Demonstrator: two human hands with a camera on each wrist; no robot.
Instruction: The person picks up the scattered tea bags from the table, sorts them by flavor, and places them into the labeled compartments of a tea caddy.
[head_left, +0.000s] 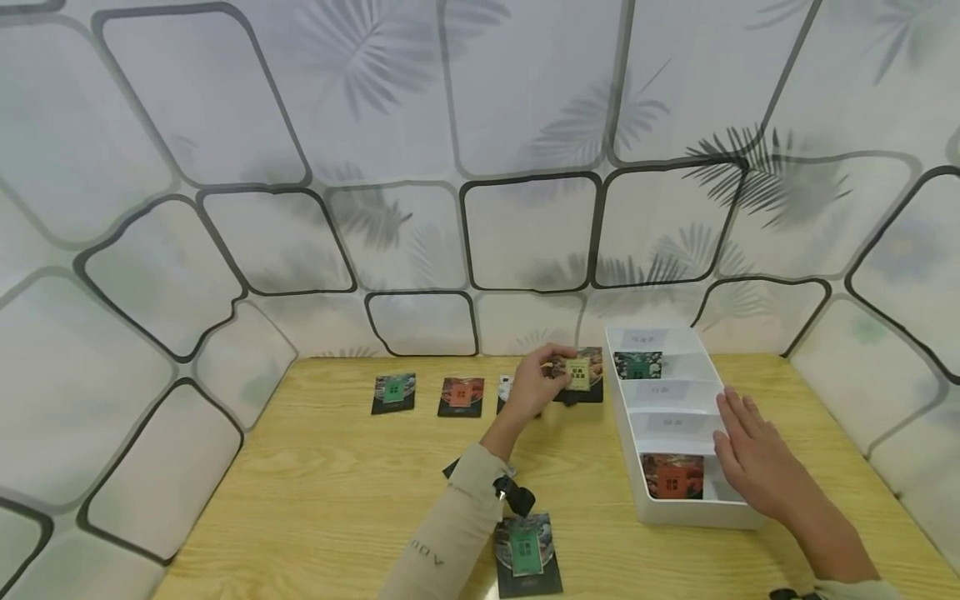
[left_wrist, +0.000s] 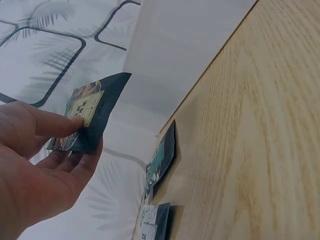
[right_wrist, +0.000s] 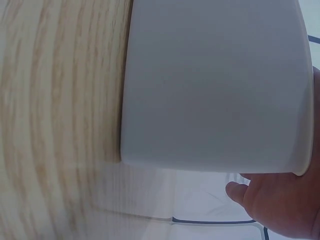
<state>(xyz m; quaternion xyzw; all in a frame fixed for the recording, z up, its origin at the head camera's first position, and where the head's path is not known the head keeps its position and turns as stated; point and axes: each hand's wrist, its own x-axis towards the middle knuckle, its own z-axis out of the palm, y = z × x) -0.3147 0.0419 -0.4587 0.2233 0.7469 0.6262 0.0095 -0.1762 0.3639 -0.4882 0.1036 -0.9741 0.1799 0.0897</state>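
Note:
My left hand (head_left: 529,392) pinches a dark packet with a yellow label (head_left: 590,367), thumb on its front and fingers behind. In the left wrist view this packet (left_wrist: 106,111) is tilted and held above the table. It is just left of a white divided box (head_left: 697,513). My right hand (head_left: 759,457) rests along the box's right rim, its fingers fairly straight. Inside the box, a green-labelled packet (head_left: 638,365) stands in a rear compartment and a red-labelled packet (head_left: 673,477) in the front one.
On the wooden table (head_left: 322,492), a green-labelled packet (head_left: 393,392), a red-labelled packet (head_left: 461,397) and a partly hidden pale packet (head_left: 505,387) form a row. Another green-labelled packet (head_left: 527,557) lies near the front. My left forearm covers most of a further dark item (head_left: 450,468).

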